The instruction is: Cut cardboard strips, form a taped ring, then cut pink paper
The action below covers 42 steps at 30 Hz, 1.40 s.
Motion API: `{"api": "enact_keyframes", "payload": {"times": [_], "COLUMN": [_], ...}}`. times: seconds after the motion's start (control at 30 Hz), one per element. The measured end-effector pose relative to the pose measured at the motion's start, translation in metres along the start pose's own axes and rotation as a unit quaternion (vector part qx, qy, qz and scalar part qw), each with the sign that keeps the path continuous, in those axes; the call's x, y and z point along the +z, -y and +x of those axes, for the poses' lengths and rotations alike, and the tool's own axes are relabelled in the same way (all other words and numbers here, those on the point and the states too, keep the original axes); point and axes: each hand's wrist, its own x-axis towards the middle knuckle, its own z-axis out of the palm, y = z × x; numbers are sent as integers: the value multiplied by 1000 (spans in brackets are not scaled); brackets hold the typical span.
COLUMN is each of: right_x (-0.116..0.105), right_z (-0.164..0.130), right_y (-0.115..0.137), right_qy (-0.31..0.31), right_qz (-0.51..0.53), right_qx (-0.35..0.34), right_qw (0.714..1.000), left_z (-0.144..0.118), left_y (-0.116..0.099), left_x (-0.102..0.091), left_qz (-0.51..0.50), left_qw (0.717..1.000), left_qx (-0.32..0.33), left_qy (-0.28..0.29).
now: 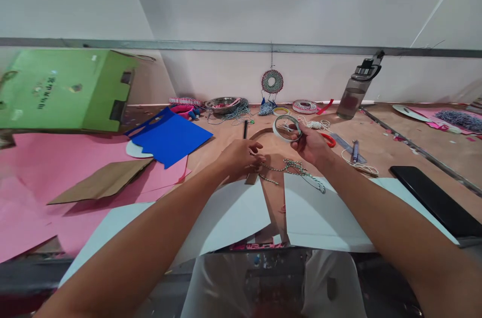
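Note:
My right hand (311, 145) grips a roll of white tape (276, 130) by its right side, holding it tilted above the table. To the left, my left hand (243, 158) is held with its fingers curled inward. Whatever is between those fingertips is too small to make out. A green-and-white patterned cord (301, 167) lies in loose loops between my hands, one end running close to my left fingers. Beneath that hand a small brown strip (251, 178) shows in part. Two pieces of white card (229, 212) lie under my forearms.
Behind my hands are a metal bowl (222, 103), a yellow tape roll (281, 111), red-handled scissors (329, 140) and a water bottle (353, 95). Blue sheet (176, 135), pink paper (90, 157) and a green box (60, 90) occupy the left. A black phone (433, 197) lies right.

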Motion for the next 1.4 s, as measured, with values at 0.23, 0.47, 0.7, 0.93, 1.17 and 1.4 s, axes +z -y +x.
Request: {"api": "enact_keyframes", "payload": {"times": [0.23, 0.47, 0.7, 0.93, 1.17, 1.4], "right_x": [3, 9, 6, 7, 8, 8], "right_z": [-4, -12, -8, -9, -9, -9], "right_y": [-10, -15, -17, -15, -15, -19], "right_qy": [95, 169, 151, 136, 134, 73], "right_qz": [-96, -176, -188, -215, -301, -459], "right_qx": [-6, -59, -107, -113, -145, -272], "right_qw": [991, 968, 964, 960, 933, 842], "left_z": [-2, 1, 0, 0, -4, -2], "left_y": [-21, -18, -18, -19, -21, -17], "left_x": [-2, -5, -5, -4, -1, 1], "left_qz": [15, -155, -128, -108, -83, -69], "left_qw": [998, 981, 984, 986, 991, 995], "left_qx": [28, -1, 59, 102, 94, 61], "left_qy": [53, 117, 113, 74, 53, -28]}}
